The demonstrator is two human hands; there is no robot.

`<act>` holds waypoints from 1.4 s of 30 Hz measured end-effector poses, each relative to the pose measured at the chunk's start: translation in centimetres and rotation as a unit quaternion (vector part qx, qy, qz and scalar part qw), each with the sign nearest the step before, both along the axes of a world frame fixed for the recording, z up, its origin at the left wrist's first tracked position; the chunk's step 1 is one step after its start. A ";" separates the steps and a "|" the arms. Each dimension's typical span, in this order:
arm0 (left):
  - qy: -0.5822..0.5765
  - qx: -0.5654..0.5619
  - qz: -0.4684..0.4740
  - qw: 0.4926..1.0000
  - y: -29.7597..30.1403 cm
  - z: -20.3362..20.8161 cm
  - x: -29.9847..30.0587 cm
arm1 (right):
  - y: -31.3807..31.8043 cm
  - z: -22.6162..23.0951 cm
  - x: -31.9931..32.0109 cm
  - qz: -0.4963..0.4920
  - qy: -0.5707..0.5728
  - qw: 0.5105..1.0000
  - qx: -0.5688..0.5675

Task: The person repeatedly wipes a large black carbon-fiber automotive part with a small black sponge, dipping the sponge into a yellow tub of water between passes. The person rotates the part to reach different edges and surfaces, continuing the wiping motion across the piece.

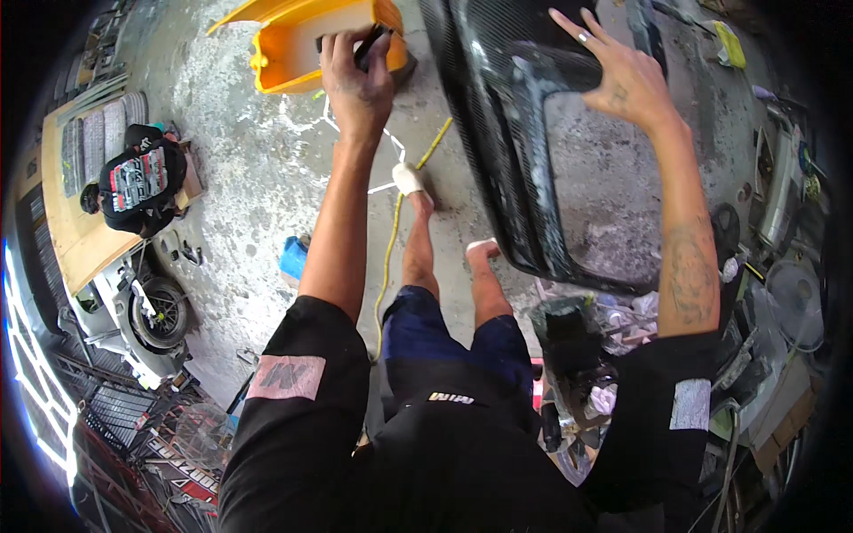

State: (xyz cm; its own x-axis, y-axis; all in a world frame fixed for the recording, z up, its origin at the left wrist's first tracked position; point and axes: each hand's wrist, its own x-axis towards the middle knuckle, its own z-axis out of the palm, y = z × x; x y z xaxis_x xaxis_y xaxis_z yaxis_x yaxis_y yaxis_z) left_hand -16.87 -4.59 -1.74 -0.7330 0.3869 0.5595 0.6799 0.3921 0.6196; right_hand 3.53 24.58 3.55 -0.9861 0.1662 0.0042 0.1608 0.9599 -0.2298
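My left hand is closed round a small black block, held over the yellow tub. Cloudy, pale liquid shows inside the tub. On the right stands a large glossy black carbon-fibre panel that looks like a vehicle body part, with a big opening in it. Whitish wet suds lie along the edge of that opening. My right hand is open with fingers spread at the panel's upper part. Whether the palm presses on it I cannot tell.
A yellow hose runs over the wet floor past my feet. A blue container stands to the left. Farther left, a person bends beside a wooden board, near a wheeled vehicle. Clutter is piled at right.
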 end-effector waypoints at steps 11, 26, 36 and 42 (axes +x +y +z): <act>-0.599 -0.109 -0.137 0.781 -3.9 -22.6 -30.6 | -1.2 0.4 -3.4 -0.058 -0.033 0.995 -0.075; -0.765 0.002 -0.137 0.630 -7.4 -37.3 -38.2 | 0.7 -0.1 -3.6 -0.024 -0.113 0.993 -0.033; -0.330 -0.154 -0.666 0.651 8.6 7.3 -5.9 | 0.4 2.4 -1.4 -0.047 -0.121 0.990 -0.061; -0.123 -0.254 -0.534 0.797 9.0 8.8 4.3 | 1.1 -0.3 0.6 -0.005 0.014 1.000 0.006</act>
